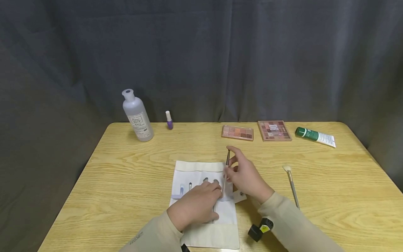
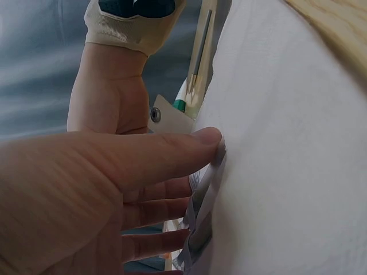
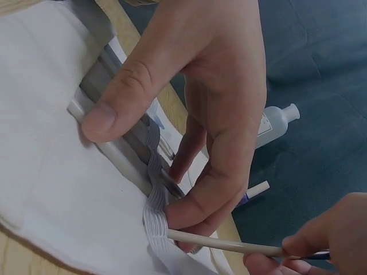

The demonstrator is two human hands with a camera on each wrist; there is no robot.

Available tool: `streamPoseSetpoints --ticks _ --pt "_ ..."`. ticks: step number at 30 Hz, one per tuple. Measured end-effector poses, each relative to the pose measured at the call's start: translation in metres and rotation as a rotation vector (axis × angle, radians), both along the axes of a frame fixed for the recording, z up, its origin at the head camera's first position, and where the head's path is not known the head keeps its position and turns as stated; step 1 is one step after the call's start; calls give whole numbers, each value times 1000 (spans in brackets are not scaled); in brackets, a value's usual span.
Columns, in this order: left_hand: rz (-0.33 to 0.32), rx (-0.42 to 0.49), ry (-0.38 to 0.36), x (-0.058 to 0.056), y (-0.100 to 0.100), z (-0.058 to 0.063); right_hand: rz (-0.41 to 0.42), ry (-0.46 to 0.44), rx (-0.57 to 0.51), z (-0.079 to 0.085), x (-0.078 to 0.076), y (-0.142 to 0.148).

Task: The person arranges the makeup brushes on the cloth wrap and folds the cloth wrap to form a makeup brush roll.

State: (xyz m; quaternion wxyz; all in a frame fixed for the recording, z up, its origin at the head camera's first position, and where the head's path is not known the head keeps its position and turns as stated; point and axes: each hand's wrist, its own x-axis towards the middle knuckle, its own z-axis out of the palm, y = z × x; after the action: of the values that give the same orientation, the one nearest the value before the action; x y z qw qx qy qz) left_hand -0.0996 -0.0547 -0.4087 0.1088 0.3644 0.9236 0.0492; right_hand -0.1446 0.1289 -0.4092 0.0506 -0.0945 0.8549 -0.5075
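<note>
A white cloth brush roll [image 1: 226,215] lies unfolded on the table, brushes held under its elastic band [image 3: 153,212]. My right hand [image 1: 247,175] pinches a slim makeup brush [image 1: 228,157] with a dark upper end, at the roll's right side. The brush's pale lower part passes into the elastic, as the right wrist view shows. My left hand [image 1: 199,203] rests across the middle of the roll. Its thumb touches the brush handles [image 3: 109,146], and its fingertips press at the elastic close by the slim brush. The left hand covers part of the other brushes.
Right of the roll lies a loose fan brush [image 1: 292,185]. Along the back stand a clear bottle [image 1: 138,120] and purple nail polish [image 1: 169,121]. Two eyeshadow palettes [image 1: 237,133] and a green-and-white tube [image 1: 316,136] lie at the back right. A snap tab [image 1: 240,196] sticks out from the roll.
</note>
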Motion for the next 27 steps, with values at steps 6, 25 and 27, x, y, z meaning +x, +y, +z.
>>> streamPoseSetpoints --ticks 6,25,27 --pt "-9 8 15 0 -1 -1 8 -19 30 -1 -1 -4" --pt "-4 19 -1 1 -1 1 63 -63 170 -8 -2 -6" --pt "4 25 -9 1 -1 1 74 -75 188 -9 -2 -6"
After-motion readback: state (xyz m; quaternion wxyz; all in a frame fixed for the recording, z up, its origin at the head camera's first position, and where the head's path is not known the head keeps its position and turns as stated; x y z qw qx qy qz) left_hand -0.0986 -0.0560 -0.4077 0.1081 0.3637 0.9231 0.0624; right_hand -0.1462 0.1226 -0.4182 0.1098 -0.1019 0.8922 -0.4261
